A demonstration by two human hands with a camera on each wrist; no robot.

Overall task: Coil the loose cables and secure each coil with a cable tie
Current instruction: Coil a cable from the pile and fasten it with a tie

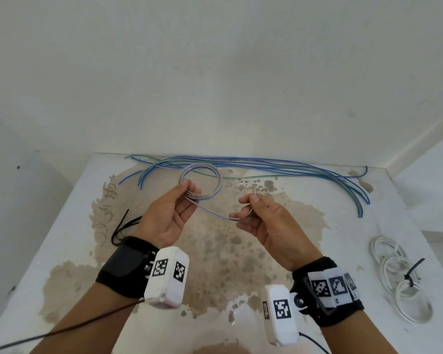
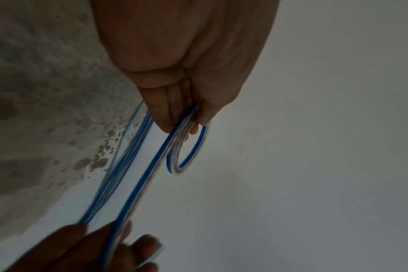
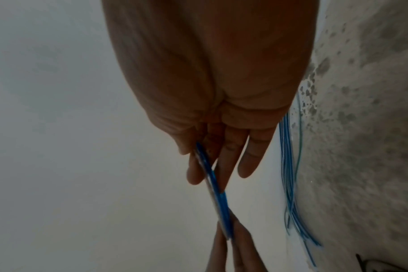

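Left hand (image 1: 169, 215) pinches coil (image 1: 201, 183) above table (image 1: 62, 241), nearer than loose cables (image 1: 279, 167) | right hand (image 1: 264, 221) pinches tail end (image 1: 255, 191) | risk: slack pinch lets loops spring open | cable ties (image 1: 122, 227) left of coil, reaching frees a hand

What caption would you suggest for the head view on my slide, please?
Left hand holds a blue-and-white cable coil; right hand pinches its free end.
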